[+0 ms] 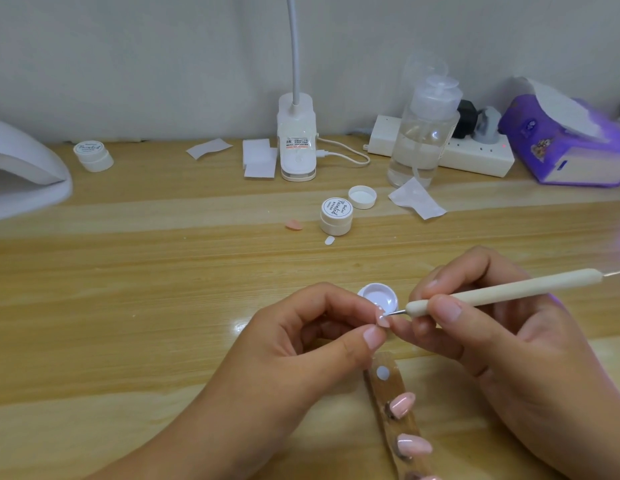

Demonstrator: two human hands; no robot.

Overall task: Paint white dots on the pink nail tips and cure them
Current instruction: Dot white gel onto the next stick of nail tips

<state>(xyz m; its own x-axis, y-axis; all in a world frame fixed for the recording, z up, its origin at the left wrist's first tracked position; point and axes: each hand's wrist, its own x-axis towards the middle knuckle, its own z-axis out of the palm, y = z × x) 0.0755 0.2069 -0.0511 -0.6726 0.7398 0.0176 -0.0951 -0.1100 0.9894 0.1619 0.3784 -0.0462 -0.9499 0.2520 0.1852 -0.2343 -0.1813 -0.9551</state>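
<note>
At the near side of the counter (128, 306), the left hand (312, 341) pinches a pink nail tip (383, 320) in a thumb-and-forefinger grip — the right hand (502, 341), grip curled round a dotting tool (492, 293), has its metal point touching the tip. The curing lamp (24, 168) stands far left.

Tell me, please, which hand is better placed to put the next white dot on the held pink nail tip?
The right hand, I think: it grips the dotting tool, whose metal point is at the pink nail tip. The left hand is occupied, pinching that tip.
</note>
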